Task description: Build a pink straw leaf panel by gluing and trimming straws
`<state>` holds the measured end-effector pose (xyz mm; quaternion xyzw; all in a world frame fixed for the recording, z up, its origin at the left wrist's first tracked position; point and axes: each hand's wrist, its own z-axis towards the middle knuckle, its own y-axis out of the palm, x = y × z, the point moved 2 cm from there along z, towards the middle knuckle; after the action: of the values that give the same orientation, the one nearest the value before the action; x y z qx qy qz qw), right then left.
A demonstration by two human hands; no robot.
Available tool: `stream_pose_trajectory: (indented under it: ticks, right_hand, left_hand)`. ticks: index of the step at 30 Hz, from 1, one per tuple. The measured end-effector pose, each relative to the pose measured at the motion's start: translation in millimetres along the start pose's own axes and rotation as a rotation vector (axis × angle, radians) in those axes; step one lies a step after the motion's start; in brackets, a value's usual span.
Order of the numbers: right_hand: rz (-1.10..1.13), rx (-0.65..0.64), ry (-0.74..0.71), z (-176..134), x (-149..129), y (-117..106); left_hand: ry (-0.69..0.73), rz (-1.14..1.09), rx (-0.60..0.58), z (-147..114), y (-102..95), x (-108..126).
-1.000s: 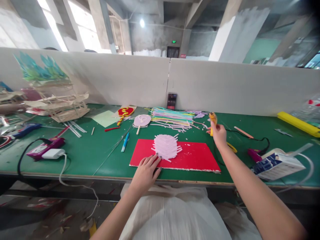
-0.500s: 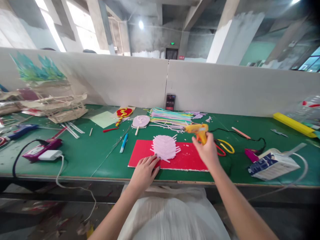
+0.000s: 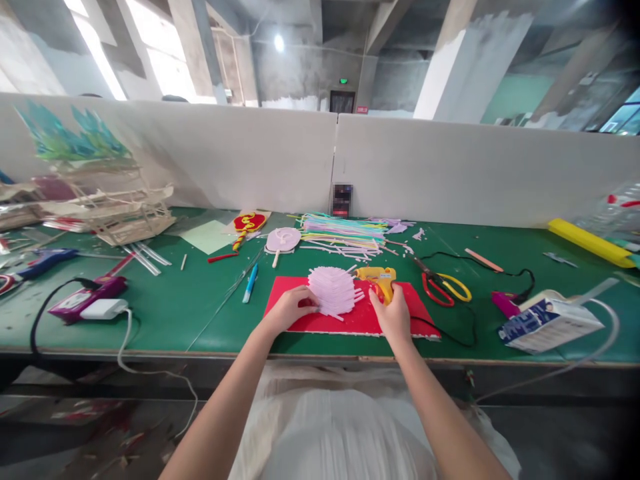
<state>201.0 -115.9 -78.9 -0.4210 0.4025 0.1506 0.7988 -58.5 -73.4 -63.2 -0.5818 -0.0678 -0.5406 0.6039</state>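
My right hand (image 3: 393,313) is wrapped round the handle of a yellow hot glue gun (image 3: 377,274), whose nozzle points left at the right edge of a lilac piece (image 3: 331,291). That roundish piece is made of many thin strips laid side by side, with some ends sticking out on the right. My left hand (image 3: 294,308) pinches its left edge between thumb and fingers. Beneath lies a red board (image 3: 410,310) with a ragged pale front edge.
Behind are a bundle of coloured strips (image 3: 340,230), a lilac round fan (image 3: 283,239) and a red fan (image 3: 249,222). Scissors (image 3: 443,288) lie right, a blue pen (image 3: 251,283) left. A carton (image 3: 550,323) and a purple power strip (image 3: 87,300) stand near the sides.
My right hand has brought the glue gun left and down towards the lilac piece. My left hand has gone from lying flat at its lower edge to pinching its left side.
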Motion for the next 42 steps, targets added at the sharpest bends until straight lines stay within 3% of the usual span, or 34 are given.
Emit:
stream_pose_trajectory:
  ticks: [4, 9, 11, 14, 18, 24, 34, 39, 42]
  right_hand:
    - [-0.046, 0.022, -0.02, -2, 1, 2]
    - [-0.042, 0.05, -0.031, -1, 1, 1]
    - [-0.034, 0.052, -0.025, -1, 1, -1]
    - [0.025, 0.043, -0.049, -2, -1, -4]
    - [0.113, -0.116, -0.2, -9, -6, -2]
    - [-0.016, -0.231, -0.386, -15, -6, 9]
    - [-0.103, -0.235, -0.438, -13, -3, 14]
    - [-0.081, -0.279, -0.422, -13, -4, 15]
    - [-0.061, -0.214, -0.407, -11, -5, 14]
  left_hand:
    - [0.025, -0.012, 0.025, -3, 1.2, -4]
    - [-0.156, 0.116, 0.355, -4, -7.4, -19]
    - [-0.247, 0.166, 0.412, -5, -9.1, -24]
    - [-0.27, 0.177, 0.333, -5, -7.7, -24]
    - [-0.238, 0.106, 0.269, -5, -6.5, -18]
    - [-0.207, 0.085, 0.218, -6, -5.4, -13]
    - [-0.204, 0.053, 0.196, -6, -4.3, -8]
    - [-0.143, -0.011, 0.102, -8, -0.9, -1]
    - [-0.135, -0.062, 0.059, -9, -0.3, 1]
